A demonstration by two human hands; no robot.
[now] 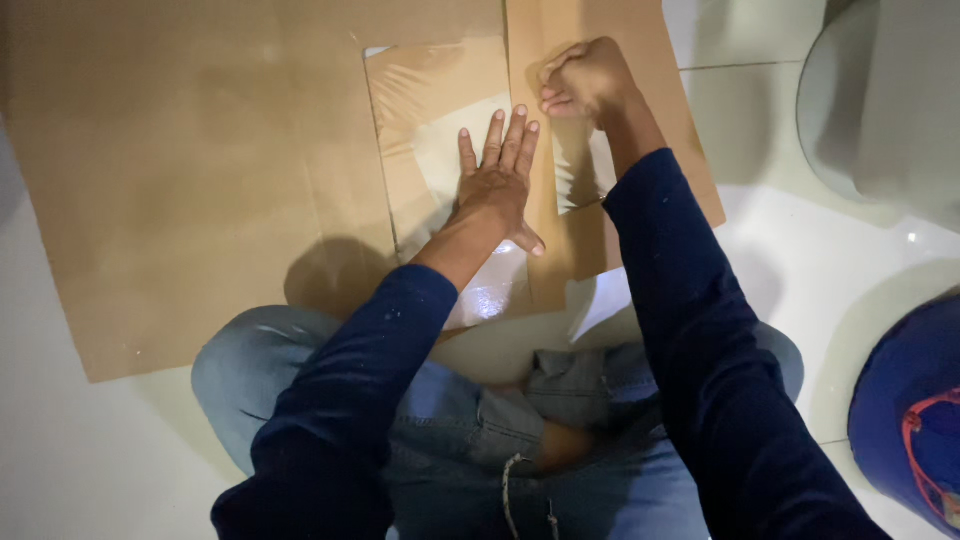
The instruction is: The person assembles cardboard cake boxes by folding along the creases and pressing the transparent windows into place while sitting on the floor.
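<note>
A flattened brown cardboard box [190, 170] lies spread on the white floor [90, 450], its flaps overlapping at the top centre, with glossy clear tape [440, 110] across them.

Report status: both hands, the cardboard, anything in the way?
Left hand flat, fingers spread, on taped cardboard. Right hand fisted, pressing the tape strip. Blue object off right, clear of the cardboard.

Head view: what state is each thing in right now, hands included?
Cardboard sheet: lying flat on the floor.
Clear tape: stuck along the cardboard, glossy.
Left hand: open, palm pressed flat on the tape.
Right hand: closed in a fist, resting on the cardboard.
</note>
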